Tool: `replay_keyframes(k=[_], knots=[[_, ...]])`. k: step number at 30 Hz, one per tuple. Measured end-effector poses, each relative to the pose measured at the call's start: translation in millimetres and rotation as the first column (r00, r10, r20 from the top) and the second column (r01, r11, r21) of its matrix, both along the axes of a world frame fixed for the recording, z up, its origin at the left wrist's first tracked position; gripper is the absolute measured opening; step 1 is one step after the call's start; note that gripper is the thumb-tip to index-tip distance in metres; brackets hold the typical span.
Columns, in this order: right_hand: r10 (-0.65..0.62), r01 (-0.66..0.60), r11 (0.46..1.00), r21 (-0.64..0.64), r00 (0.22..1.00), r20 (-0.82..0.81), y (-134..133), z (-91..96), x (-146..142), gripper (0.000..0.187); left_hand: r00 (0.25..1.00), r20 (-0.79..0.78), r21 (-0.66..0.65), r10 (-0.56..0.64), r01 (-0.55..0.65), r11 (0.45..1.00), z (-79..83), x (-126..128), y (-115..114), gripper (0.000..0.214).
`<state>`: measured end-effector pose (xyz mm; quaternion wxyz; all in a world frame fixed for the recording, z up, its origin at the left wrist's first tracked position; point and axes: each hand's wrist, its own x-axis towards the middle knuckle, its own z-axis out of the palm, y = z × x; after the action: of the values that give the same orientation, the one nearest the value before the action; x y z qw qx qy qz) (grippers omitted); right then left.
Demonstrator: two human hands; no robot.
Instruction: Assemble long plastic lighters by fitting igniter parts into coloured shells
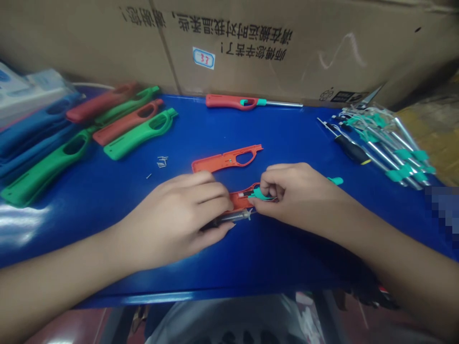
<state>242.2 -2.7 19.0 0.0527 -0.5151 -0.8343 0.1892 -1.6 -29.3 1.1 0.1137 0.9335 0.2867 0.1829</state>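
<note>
My left hand (190, 210) is closed around the near end of an orange lighter shell half (238, 203). A clear, dark-ended tube-like part (233, 216) lies between its thumb and fingers; most of it is hidden. My right hand (290, 186) pinches a teal trigger-like piece (258, 193) with a small white-and-black end over the shell half. Past my right knuckles a teal tip (336, 181) sticks out. Just beyond both hands lies the other orange shell half (227, 158), its hollow inside facing up.
An assembled red lighter (229, 101) rests along the cardboard box (251, 71). Green shells (141, 134) and blue shells (39, 129) are on the left, near small screws (162, 161). At right lie a screwdriver (351, 149) and a pile of metal rods (401, 148) with teal parts.
</note>
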Motion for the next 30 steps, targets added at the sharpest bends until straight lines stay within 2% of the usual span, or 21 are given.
replay_keyframes(k=[6, 11, 15, 19, 26, 30], knots=[[0.004, -0.008, 0.997, -0.078, 0.999, -0.048, 2, 4.7, 5, 0.025, 1.000, 0.011, 0.068, -0.006, 0.005, 0.998, -0.1, -1, -2, 0.018], [-0.003, -0.003, 0.996, -0.093, 0.998, -0.063, 3, 8.0, 5, 0.035, 0.999, -0.031, 0.114, 0.019, -0.015, 0.993, 1.3, 0, -7, 0.017], [0.024, -0.028, 0.997, -0.074, 0.998, -0.053, 2, 8.0, 3, 0.035, 0.994, -0.054, 0.063, 0.098, -0.095, 0.994, 2.5, 2, -14, 0.017], [0.041, -0.042, 0.999, -0.032, 0.998, -0.050, 0, 8.6, 3, 0.027, 0.985, -0.084, 0.026, 0.150, -0.148, 0.989, 3.3, 5, -18, 0.017], [0.096, -0.096, 0.995, 0.021, 0.995, -0.032, -1, 7.3, 5, 0.025, 0.982, -0.056, -0.069, 0.180, -0.184, 0.981, 3.2, 8, -22, 0.017], [0.110, -0.106, 0.991, 0.079, 0.992, -0.057, -2, 4.9, 5, 0.024, 0.981, -0.023, -0.070, 0.192, -0.193, 0.979, 2.2, 5, -21, 0.015]])
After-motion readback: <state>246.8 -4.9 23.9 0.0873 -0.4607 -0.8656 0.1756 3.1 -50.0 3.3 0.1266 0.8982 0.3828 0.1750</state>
